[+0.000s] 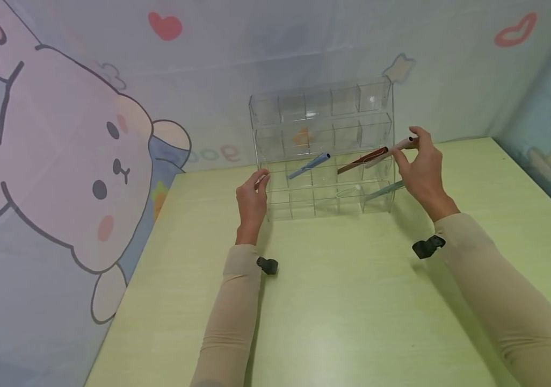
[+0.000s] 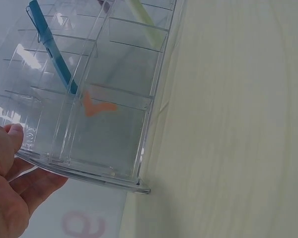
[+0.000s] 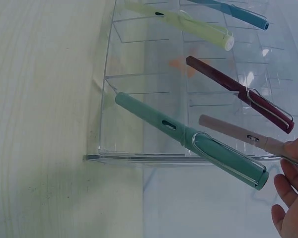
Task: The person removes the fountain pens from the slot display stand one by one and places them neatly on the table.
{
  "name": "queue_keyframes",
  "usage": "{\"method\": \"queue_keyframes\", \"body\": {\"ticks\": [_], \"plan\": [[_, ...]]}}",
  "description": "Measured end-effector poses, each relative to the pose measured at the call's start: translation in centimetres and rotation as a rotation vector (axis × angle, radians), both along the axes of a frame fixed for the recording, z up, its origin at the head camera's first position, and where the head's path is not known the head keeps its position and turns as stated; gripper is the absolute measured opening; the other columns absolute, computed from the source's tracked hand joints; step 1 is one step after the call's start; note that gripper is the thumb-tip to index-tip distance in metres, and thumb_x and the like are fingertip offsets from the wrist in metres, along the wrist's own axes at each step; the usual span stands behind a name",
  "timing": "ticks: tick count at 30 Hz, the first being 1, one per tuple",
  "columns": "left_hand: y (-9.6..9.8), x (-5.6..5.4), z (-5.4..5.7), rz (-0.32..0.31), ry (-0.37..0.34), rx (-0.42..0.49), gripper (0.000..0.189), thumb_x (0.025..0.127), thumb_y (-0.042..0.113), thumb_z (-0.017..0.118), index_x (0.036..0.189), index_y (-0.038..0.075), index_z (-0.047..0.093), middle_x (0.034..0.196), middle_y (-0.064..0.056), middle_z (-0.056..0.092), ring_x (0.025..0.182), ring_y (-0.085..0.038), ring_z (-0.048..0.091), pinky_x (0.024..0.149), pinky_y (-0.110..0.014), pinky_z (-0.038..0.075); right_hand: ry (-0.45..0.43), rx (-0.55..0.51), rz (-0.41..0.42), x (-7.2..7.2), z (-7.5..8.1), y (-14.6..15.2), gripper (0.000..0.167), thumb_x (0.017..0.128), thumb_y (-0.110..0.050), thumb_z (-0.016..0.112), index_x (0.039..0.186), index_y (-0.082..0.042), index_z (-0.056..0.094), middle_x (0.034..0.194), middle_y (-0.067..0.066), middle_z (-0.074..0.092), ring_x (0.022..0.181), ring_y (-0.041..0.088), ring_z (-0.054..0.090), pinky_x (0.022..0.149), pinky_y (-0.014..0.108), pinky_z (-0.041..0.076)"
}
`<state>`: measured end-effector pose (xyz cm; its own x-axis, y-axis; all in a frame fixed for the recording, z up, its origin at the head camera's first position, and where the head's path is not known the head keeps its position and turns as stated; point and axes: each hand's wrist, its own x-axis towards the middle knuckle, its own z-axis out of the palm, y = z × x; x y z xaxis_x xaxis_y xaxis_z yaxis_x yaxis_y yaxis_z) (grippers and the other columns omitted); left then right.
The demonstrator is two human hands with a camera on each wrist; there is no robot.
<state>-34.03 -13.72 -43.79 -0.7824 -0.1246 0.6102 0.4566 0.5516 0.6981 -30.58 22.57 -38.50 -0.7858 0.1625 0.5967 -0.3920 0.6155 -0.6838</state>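
Note:
A clear tiered display rack [image 1: 316,159] stands on the table with pens leaning in its lower rows. My left hand [image 1: 252,201] grips its left side; in the left wrist view the thumb is on one face of the side panel and fingers are beneath. At the rack's right end my right hand [image 1: 422,171] pinches a pale pink fountain pen [image 3: 233,130] by its cap, the pen's barrel slanting into the second row from the bottom. Beside it lean a dark red pen [image 1: 362,160] and, farther left, a blue pen [image 1: 309,165].
In the bottom row are a green pen [image 3: 184,136], its cap jutting past the rack's right side, and a pale yellow pen [image 3: 193,25]. The light table [image 1: 333,301] meets a printed cloth backdrop [image 1: 217,97] behind the rack.

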Motion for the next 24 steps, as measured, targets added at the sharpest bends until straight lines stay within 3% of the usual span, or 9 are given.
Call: {"method": "queue_keyframes", "body": {"ticks": [4, 11, 17, 21, 24], "plan": [[0.0, 0.0, 0.0, -0.001, 0.013, 0.001, 0.012, 0.098, 0.013, 0.067, 0.105, 0.008, 0.075, 0.107, -0.010, 0.075, 0.093, -0.029, 0.074, 0.067, -0.039, 0.053, 0.030, -0.024, -0.017, 0.2, 0.2, 0.0, 0.054, 0.099, -0.014, 0.066, 0.144, 0.003, 0.043, 0.108, 0.024, 0.066, 0.117, 0.042, 0.057, 0.104, 0.052, 0.038], [0.0, 0.2, 0.0, -0.007, 0.002, -0.010, 0.016, 0.100, 0.019, 0.065, 0.107, 0.008, 0.075, 0.109, -0.010, 0.074, 0.095, -0.029, 0.073, 0.059, -0.034, 0.048, 0.114, -0.085, -0.049, 1.0, 1.1, -0.2, 0.049, 0.097, -0.012, 0.067, 0.139, 0.004, 0.048, 0.106, 0.023, 0.067, 0.114, 0.039, 0.059, 0.105, 0.043, 0.039], [0.1, 0.2, 0.1, -0.003, 0.011, -0.007, 0.014, 0.098, 0.014, 0.066, 0.107, 0.008, 0.075, 0.109, -0.011, 0.074, 0.095, -0.030, 0.073, 0.062, -0.036, 0.050, 0.190, -0.126, -0.086, 1.7, 2.0, -0.3, 0.047, 0.096, -0.013, 0.068, 0.137, 0.001, 0.052, 0.105, 0.022, 0.064, 0.111, 0.037, 0.059, 0.103, 0.035, 0.040], [0.1, 0.2, 0.2, -0.006, 0.022, -0.005, 0.014, 0.098, 0.011, 0.067, 0.108, 0.007, 0.075, 0.110, -0.012, 0.074, 0.095, -0.031, 0.073, 0.066, -0.039, 0.052, 0.234, -0.170, -0.115, 2.3, 2.4, -0.4, 0.046, 0.094, -0.014, 0.070, 0.135, -0.002, 0.054, 0.103, 0.004, 0.061, 0.110, 0.031, 0.060, 0.101, 0.029, 0.039], [0.0, 0.2, 0.1, -0.009, 0.020, -0.006, 0.015, 0.098, 0.013, 0.066, 0.109, 0.008, 0.075, 0.111, -0.011, 0.074, 0.095, -0.030, 0.073, 0.066, -0.039, 0.052, 0.274, -0.220, -0.132, 2.7, 2.7, -0.5, 0.045, 0.091, -0.011, 0.072, 0.133, -0.005, 0.056, 0.102, -0.015, 0.054, 0.107, 0.019, 0.060, 0.100, 0.024, 0.040]]}}
